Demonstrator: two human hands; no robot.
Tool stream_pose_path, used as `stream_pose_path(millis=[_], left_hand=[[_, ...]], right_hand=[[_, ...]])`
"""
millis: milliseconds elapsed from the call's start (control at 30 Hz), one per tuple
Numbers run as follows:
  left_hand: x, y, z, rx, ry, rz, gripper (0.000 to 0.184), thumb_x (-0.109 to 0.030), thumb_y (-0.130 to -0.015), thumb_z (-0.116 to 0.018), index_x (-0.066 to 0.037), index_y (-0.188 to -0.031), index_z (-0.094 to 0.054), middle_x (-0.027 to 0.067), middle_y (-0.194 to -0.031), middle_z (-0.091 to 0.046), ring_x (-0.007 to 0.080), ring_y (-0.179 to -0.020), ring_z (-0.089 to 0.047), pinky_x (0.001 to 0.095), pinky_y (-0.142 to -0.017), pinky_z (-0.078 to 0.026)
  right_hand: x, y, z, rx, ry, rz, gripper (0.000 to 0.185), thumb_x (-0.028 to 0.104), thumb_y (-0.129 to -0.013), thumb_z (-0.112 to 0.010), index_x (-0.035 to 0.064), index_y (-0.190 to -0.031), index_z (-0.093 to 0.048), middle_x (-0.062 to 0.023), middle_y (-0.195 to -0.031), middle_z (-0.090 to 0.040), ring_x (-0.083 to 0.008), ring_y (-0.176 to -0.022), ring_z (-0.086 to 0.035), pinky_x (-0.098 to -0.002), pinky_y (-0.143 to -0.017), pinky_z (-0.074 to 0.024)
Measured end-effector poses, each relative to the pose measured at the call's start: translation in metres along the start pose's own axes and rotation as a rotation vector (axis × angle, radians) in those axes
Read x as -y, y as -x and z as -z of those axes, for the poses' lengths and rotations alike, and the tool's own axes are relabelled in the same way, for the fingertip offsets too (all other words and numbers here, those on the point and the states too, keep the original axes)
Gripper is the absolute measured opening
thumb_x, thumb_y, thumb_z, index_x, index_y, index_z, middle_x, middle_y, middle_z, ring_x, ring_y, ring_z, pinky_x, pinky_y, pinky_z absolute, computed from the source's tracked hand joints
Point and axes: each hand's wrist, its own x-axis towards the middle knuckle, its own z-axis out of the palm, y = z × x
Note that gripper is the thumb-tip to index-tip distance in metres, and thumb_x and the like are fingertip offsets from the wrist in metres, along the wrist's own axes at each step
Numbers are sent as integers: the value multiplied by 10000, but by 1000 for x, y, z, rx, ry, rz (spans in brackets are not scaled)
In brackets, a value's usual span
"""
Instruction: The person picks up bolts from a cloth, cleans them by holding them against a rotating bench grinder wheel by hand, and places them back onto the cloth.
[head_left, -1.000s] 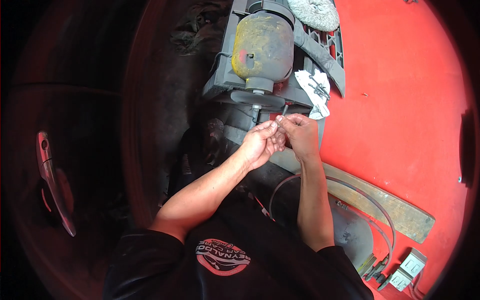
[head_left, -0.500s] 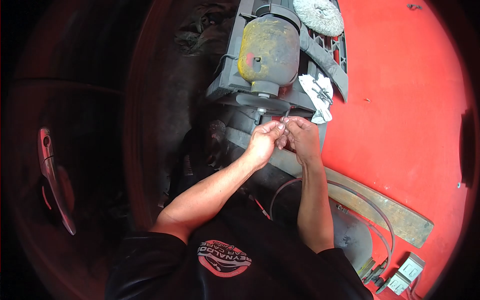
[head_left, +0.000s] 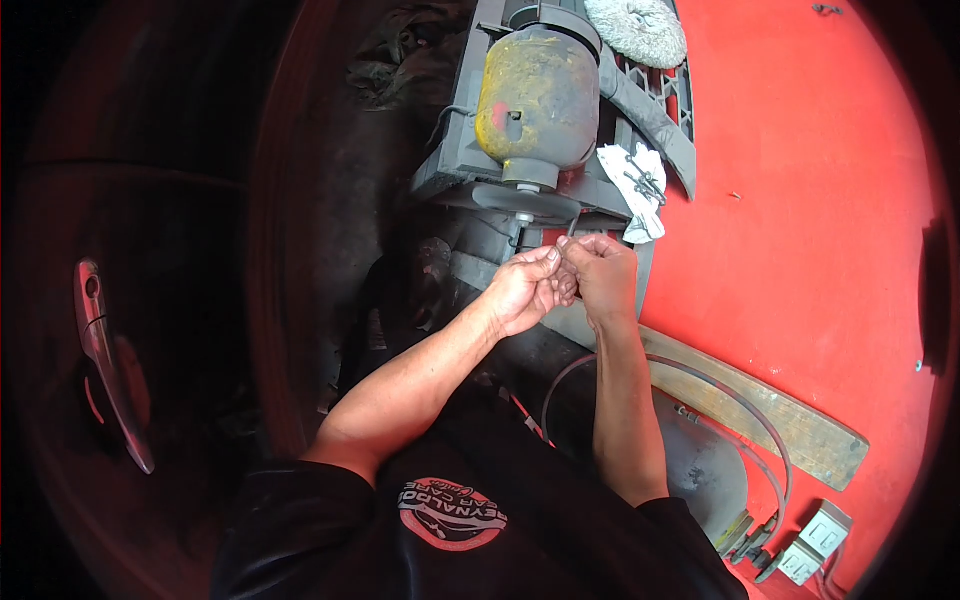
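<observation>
Both my hands meet just below the round wheel (head_left: 526, 203) of a worn yellow and grey motor (head_left: 538, 98). Between their fingertips is a thin dark metal piece (head_left: 573, 226), whose upper end points at the wheel's right edge. My left hand (head_left: 524, 290) pinches its lower end, and my right hand (head_left: 604, 277) has thumb and fingers closed on it. The wheel looks blurred. To the right, a white cloth (head_left: 643, 225) carries several small dark metal pieces (head_left: 646, 182).
A fluffy white pad (head_left: 637, 32) lies at the top. Below right are a wooden board (head_left: 770, 420), a curved hose (head_left: 745, 400), a metal tank (head_left: 705, 475) and a power outlet box (head_left: 823, 532). A dark car door with a handle (head_left: 112, 370) stands at left.
Against the earliest frame, the motor and bench sit slightly farther right in view. My hands stay together on the thin piece, with small shifts of the fingers and wrists.
</observation>
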Motion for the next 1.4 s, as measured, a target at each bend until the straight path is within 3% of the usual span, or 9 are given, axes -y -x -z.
stream_pose_path(millis=[333,500,567,833,900,933,1000,1200,1400], left_hand=[[11,-1,10,-41,-178,-120,187,-186,-957,-527,-25,-890,-592,54,-743,-559,147,-683,-504,302,-688,-419],[10,2,-2,-233,-763,-353,236,-138,-956,-539,-14,-778,-631,14,-678,-569,85,-626,-466,248,-614,-386],[8,8,-13,-309,-842,-345,230,-141,-949,-556,-20,-770,-636,-6,-658,-561,66,-608,-449,233,-590,-372],[8,11,-26,-478,-1027,-360,213,-143,-935,-581,-31,-764,-641,-27,-636,-554,46,-580,-427,222,-553,-349],[9,6,-11,-233,-661,-335,208,-155,-948,-552,-17,-809,-620,16,-682,-563,88,-623,-470,247,-603,-380],[10,5,-7,-232,-662,-331,208,-155,-948,-552,-17,-809,-620,16,-682,-563,88,-623,-470,247,-603,-380],[8,1,0,-76,-167,-176,205,-174,-958,-524,-4,-865,-592,56,-734,-560,142,-678,-503,283,-660,-403],[6,2,4,-46,-82,-85,198,-210,-951,-529,-20,-920,-578,50,-740,-542,168,-690,-503,320,-681,-411],[10,-7,12,-45,-20,-71,163,-200,-951,-524,-48,-908,-560,44,-763,-538,166,-710,-506,321,-687,-415]], right_hand=[[-8,-2,8,128,-50,48,153,56,-867,-623,-43,-752,-603,-59,-560,-567,-110,-435,-526,-245,-402,-397],[-2,-2,12,198,-67,36,141,69,-882,-602,-56,-822,-622,-57,-614,-585,-120,-503,-559,-243,-488,-436],[16,7,9,178,85,24,145,88,-891,-596,-46,-853,-634,-22,-621,-572,-80,-507,-512,-226,-487,-399],[5,-4,23,249,38,-24,147,106,-907,-597,-28,-863,-642,39,-631,-522,-31,-518,-430,-210,-465,-327],[7,-2,19,229,87,-18,147,109,-913,-593,-27,-876,-637,34,-631,-525,-37,-517,-453,-206,-463,-340],[6,-1,16,265,9,-21,148,115,-916,-594,-24,-886,-633,21,-632,-536,-49,-515,-481,-207,-459,-361],[6,-1,18,294,-69,-20,149,121,-919,-595,-22,-896,-628,8,-632,-548,-62,-513,-509,-209,-455,-382],[-1,-5,21,323,-120,-142,168,137,-912,-616,-12,-834,-615,-41,-620,-570,-113,-481,-547,-248,-416,-419],[-9,-15,13,230,-120,-24,173,93,-875,-654,0,-736,-610,-42,-557,-571,-104,-422,-519,-242,-372,-397]])
